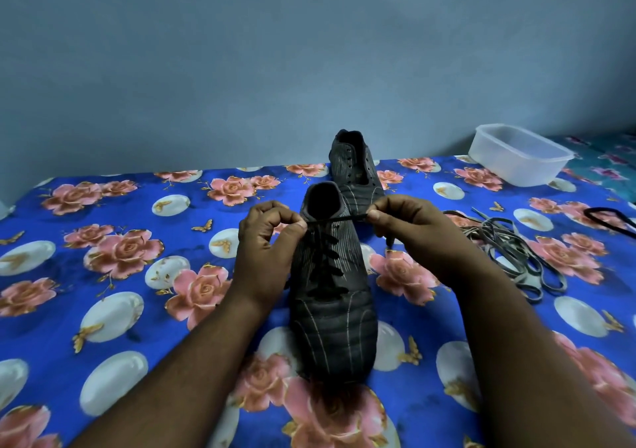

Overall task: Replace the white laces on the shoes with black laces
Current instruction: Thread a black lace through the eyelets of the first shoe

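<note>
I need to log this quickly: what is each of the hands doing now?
Left hand: closed, pinching one end of the black lace at the top of the near shoe.
Right hand: closed, pinching the other end.

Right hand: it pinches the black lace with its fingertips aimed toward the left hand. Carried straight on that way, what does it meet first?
Probably the collar of the near shoe, then the left hand. The right hand holds the black lace taut across that opening; depth is unclear.
</note>
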Demonstrator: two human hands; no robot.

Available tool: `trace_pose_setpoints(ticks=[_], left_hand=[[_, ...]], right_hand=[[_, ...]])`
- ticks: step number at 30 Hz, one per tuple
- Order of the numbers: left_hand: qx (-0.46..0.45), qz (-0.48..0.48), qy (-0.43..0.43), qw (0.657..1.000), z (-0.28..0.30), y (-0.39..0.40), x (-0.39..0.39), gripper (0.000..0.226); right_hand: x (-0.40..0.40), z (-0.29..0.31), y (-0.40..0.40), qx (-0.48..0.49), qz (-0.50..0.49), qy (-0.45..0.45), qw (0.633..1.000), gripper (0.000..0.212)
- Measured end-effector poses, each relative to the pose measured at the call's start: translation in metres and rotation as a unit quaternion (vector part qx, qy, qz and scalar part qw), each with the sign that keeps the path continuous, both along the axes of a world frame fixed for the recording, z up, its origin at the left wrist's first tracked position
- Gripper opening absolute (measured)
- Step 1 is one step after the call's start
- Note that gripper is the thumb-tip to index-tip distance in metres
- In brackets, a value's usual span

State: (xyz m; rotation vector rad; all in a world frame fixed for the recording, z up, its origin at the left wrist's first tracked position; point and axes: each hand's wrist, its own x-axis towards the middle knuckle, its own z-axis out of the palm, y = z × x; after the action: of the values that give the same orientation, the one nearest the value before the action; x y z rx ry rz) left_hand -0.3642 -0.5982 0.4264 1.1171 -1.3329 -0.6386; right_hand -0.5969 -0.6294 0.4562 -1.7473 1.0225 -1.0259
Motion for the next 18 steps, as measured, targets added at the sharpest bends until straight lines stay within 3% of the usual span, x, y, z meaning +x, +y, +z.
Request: trace_pose_setpoints(ticks=[3, 7, 11, 14, 18], left_hand=[[-0.056, 0.053, -0.114, 0.991, 0.004, 0.006, 0.0, 0.043], [-0.095, 0.024, -0.216, 0.971, 0.007, 0.013, -0.004, 0.034], [-0.086, 0.033, -0.196, 0.976, 0.007, 0.011, -0.004, 0.017], [-0.101, 0.064, -0.199, 0.973, 0.004, 0.004, 0.002, 0.009], [-0.036, 0.161, -0.133, 0.977, 0.0, -0.008, 0.011, 0.024]], right_hand=[[0.013, 0.003, 0.006, -0.039, 0.017, 0.012, 0.999, 0.007], [0.032, 0.003, 0.016, -0.082, 0.057, 0.028, 0.995, 0.004], [0.035, 0.002, 0.015, -0.067, 0.042, 0.013, 0.997, 0.019], [0.033, -0.001, 0.013, -0.054, 0.035, 0.009, 0.998, 0.014], [0.027, -0.001, 0.009, -0.052, 0.019, -0.022, 0.998, 0.012]])
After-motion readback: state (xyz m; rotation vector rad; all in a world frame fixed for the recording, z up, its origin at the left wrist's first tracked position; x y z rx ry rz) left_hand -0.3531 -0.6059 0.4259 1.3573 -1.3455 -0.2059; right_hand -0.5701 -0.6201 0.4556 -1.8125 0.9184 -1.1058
